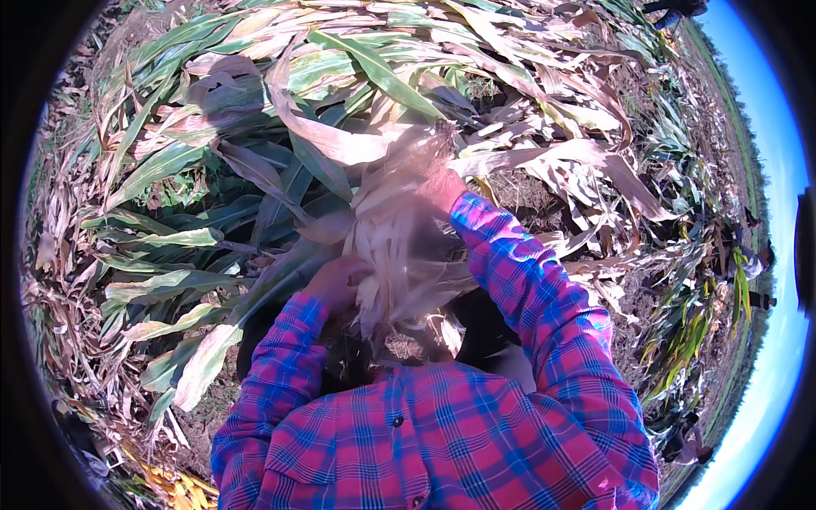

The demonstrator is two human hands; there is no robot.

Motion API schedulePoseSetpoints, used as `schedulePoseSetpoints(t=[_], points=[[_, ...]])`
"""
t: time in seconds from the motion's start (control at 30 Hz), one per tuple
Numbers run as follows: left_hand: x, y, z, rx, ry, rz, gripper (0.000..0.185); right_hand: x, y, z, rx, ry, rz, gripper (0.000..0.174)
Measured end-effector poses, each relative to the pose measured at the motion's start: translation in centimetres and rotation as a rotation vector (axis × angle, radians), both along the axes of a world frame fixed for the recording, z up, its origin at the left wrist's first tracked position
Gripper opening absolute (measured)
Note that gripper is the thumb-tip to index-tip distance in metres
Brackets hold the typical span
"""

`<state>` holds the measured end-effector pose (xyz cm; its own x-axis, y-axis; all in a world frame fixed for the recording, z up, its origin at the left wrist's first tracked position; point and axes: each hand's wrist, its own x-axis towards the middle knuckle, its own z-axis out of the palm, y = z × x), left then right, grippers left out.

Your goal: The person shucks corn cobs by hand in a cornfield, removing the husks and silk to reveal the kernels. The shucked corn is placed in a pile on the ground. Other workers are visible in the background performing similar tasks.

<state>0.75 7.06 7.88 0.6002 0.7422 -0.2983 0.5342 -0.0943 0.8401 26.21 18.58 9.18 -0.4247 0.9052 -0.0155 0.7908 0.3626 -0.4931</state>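
Observation:
A bundle of pale, dry corn husks point(386, 229) hangs before my chest, blurred by motion. My right hand point(441, 186) grips it near its upper right end, where a brownish tip point(445, 135) sticks up. Lower down, my left hand point(338, 282) has its fingers curled against the left side of the husks. Whether an ear of corn sits inside is hidden. Long dry leaves point(338, 141) trail from the top of the bundle to the left. Both my sleeves are of pink and blue plaid.
Cut corn stalks with green and dry leaves point(185, 248) lie left of and beyond my hands. Yellow ears of corn point(182, 491) lie at lower left. At the right rim, a person point(755, 262) is among the stalks; another person point(679, 7) shows at top right.

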Motion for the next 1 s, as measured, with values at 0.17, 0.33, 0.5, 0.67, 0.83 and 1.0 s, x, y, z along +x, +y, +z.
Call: schedulePoseSetpoints(t=[0.17, 0.33, 0.5, 0.67, 0.83, 1.0], points=[[0.9, 1.2, -1.4, -0.081, 0.081, -0.212, 0.024, 1.4, 7.2, -8.2, -0.294, -0.675, -0.068, 0.042], [0.3, 0.8, -1.4, -0.216, 0.107, -0.365, 0.021, 2.3, 9.6, -10.0, -0.712, -0.808, 0.008, 0.04], [0.4, 0.6, -1.5, -0.657, 0.001, -0.382, 0.021, 4.5, 7.5, -9.1, -0.58, -0.893, 0.355, 0.034], [2.2, 1.2, 0.2, -0.692, -0.357, -0.256, 0.025, 10.4, -1.4, -7.6, -0.713, -0.744, 0.125, 0.038], [2.7, 1.5, 1.9, -0.775, 0.093, -0.313, 0.018, 16.6, -10.6, -6.0, -0.96, -0.441, 0.154, 0.034], [4.1, 0.9, 1.0, -0.421, 0.189, -0.418, 0.017, 16.0, -10.0, -6.1, -0.875, -0.847, 0.177, 0.037]])
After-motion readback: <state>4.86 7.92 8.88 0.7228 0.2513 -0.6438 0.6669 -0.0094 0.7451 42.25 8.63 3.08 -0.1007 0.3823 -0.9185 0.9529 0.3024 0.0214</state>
